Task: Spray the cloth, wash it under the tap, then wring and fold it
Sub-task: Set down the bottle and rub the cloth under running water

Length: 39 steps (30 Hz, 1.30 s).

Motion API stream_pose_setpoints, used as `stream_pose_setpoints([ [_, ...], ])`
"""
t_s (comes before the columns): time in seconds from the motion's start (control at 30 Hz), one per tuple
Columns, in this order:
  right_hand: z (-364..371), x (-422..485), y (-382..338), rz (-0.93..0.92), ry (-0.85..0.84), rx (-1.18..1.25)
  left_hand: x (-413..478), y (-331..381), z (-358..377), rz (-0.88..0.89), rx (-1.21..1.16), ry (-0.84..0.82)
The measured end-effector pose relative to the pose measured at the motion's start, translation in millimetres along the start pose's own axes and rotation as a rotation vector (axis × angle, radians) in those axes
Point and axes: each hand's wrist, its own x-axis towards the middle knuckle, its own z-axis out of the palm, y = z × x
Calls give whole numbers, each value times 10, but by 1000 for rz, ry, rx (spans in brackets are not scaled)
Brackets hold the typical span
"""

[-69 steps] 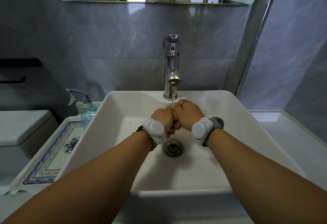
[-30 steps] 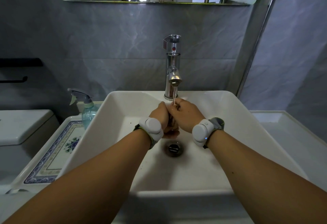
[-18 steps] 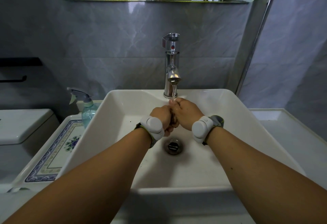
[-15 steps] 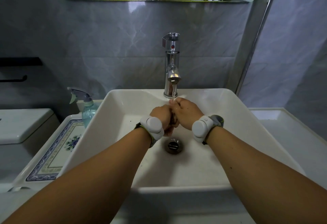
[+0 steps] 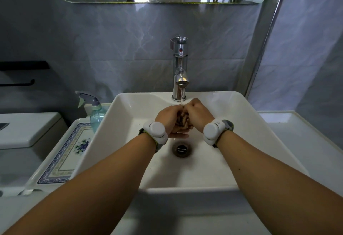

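A small brownish cloth (image 5: pixel 182 119) is bunched between my two fists over the white sink (image 5: pixel 130 104). My left hand (image 5: pixel 167 117) and my right hand (image 5: pixel 197 116) are both closed on it, knuckles nearly touching. A thin stream of water runs from the chrome tap (image 5: pixel 180 71) onto the top of the cloth. Most of the cloth is hidden inside the fists. A clear spray bottle (image 5: pixel 95 113) with a grey trigger stands left of the sink.
The drain (image 5: pixel 181 149) lies just below my hands. A patterned ceramic tray (image 5: pixel 63 158) sits left of the basin, with a white toilet tank (image 5: pixel 27 129) beyond it. A white counter (image 5: pixel 306 142) extends to the right. A mirror edge runs above.
My fists have kept working the cloth under the stream, shifting slightly back and forth. More of the brown cloth now shows between them.
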Motion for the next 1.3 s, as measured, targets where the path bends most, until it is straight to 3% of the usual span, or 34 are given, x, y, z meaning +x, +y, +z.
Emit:
stream_pose_setpoints([
  [0.27,-85,-152,-71,62,-26,77,-93,1,-90,-31,-71,-85],
  [0.63,-267,-333,-148,85,-104,28,-224,61,-231,11,55,-196],
  [1.0,-506,-384,-559,53,-122,-84,-248,331,-201,74,62,-66],
  [1.13,-643,-330,-744,-6,-75,-173,-257,404,-188,89,41,-54],
  [1.3,-796,-260,-1069,-120,82,-84,-289,443,-184,93,21,-48],
])
